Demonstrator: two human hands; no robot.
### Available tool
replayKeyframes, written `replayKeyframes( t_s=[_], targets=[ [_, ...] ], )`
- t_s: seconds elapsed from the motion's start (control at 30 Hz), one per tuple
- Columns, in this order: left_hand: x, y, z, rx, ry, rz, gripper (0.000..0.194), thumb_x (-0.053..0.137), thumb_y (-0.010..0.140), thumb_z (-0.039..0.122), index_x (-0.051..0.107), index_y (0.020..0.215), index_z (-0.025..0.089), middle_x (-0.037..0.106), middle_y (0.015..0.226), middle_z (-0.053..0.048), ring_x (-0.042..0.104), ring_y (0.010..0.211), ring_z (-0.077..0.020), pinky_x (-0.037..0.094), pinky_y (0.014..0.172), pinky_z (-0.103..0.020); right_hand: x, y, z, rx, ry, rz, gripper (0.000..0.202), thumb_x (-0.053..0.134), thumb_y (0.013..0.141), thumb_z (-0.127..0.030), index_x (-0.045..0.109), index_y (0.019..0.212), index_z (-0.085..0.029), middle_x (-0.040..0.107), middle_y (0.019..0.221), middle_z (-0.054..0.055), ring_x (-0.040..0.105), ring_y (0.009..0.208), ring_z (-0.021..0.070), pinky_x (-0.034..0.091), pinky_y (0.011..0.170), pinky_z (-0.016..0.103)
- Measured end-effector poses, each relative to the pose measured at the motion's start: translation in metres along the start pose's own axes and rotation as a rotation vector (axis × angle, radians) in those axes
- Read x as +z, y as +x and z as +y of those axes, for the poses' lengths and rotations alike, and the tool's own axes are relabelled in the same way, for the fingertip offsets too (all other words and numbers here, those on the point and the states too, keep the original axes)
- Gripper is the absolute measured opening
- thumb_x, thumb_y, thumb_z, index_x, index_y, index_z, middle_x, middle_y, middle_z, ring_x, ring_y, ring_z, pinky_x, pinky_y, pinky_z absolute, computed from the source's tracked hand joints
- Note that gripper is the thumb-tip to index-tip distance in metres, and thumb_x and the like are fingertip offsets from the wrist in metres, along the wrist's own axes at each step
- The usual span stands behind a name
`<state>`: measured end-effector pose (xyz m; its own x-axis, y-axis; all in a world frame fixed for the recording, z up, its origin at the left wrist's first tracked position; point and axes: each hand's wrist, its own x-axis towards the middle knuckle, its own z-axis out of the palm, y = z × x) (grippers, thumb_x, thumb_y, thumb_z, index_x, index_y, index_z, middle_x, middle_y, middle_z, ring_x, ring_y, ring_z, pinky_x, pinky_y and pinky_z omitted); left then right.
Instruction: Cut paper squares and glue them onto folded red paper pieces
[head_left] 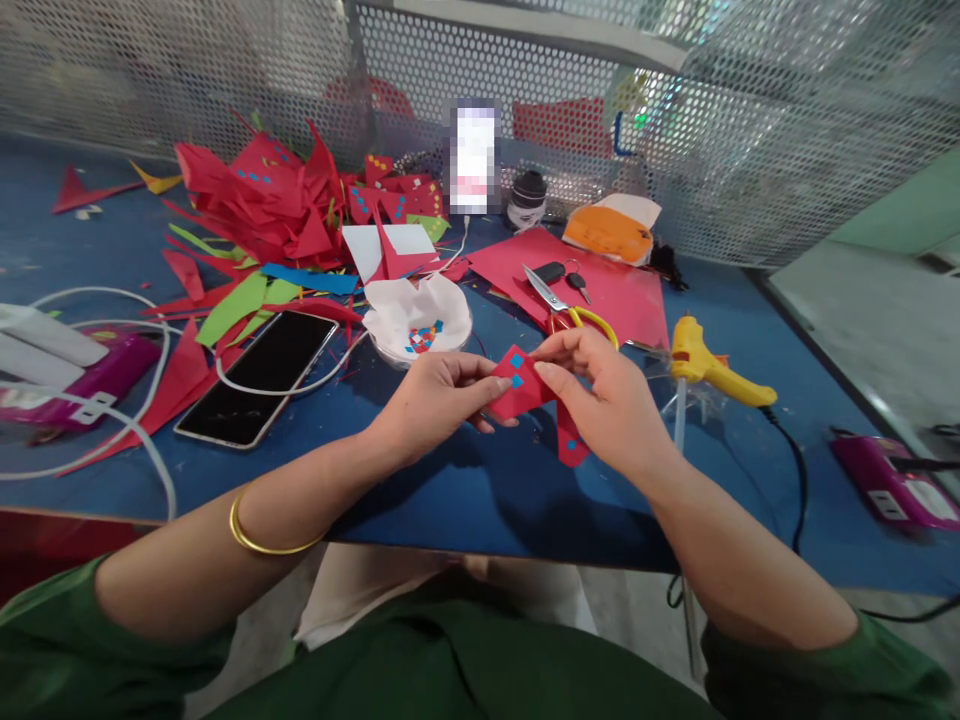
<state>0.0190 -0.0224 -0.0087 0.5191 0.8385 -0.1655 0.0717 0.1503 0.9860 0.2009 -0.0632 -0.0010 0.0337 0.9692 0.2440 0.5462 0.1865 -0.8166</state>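
Both hands hold a piece of red paper [525, 390] with small blue squares on it, above the front of the blue table. My left hand [442, 395] pinches its left end between thumb and fingers. At the other end my right hand [592, 385] grips it, thumb on top, and a red strip with a blue square hangs down below. Just beyond my left hand is a white paper-lined bowl [382, 315] with small coloured paper squares [424, 337] in it. Scissors [570, 312] with red and yellow handles lie behind my right hand.
Red paper scraps [277, 190] are heaped at the back left. A dark-screened phone [259, 380] lies under a white cable. Red sheets [622, 290] with keys [577, 282] sit behind the scissors. To the right are a yellow glue gun [712, 368] and a purple box [892, 482].
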Motion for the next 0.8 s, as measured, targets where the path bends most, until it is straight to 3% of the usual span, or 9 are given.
replayKeyframes(
  t_s=[0.1, 0.27, 0.8],
  targets=[
    [-0.0005, 0.0007, -0.0011, -0.015, -0.017, -0.002, 0.010, 0.067, 0.083, 0.023, 0.071, 0.081, 0.014, 0.072, 0.064, -0.001, 0.067, 0.055, -0.0109, 0.055, 0.053, -0.019, -0.0057, 0.0036, 0.0013, 0.095, 0.075, -0.060, 0.024, 0.062, 0.086, -0.025, 0.058, 0.109, -0.019, 0.073, 0.095, 0.005, 0.068, 0.087, 0.0182, 0.052, 0.077, 0.035],
    [-0.0010, 0.0018, -0.0002, -0.048, -0.032, -0.010, 0.013, 0.071, 0.081, 0.026, 0.072, 0.081, 0.014, 0.073, 0.064, -0.002, 0.067, 0.056, -0.0114, 0.055, 0.053, -0.020, -0.0088, 0.0059, 0.0007, 0.198, 0.146, -0.175, 0.020, 0.063, 0.085, -0.024, 0.063, 0.105, -0.019, 0.074, 0.084, 0.003, 0.067, 0.073, 0.0151, 0.052, 0.070, 0.032],
    [-0.0007, 0.0027, -0.0025, -0.078, -0.086, -0.046, 0.016, 0.074, 0.078, 0.028, 0.069, 0.081, 0.013, 0.073, 0.065, -0.003, 0.071, 0.060, -0.0141, 0.053, 0.051, -0.019, -0.0084, 0.0069, -0.0006, 0.262, 0.204, -0.160, 0.020, 0.066, 0.082, -0.027, 0.067, 0.100, -0.018, 0.071, 0.074, 0.000, 0.061, 0.061, 0.0121, 0.048, 0.059, 0.027]
  ],
)
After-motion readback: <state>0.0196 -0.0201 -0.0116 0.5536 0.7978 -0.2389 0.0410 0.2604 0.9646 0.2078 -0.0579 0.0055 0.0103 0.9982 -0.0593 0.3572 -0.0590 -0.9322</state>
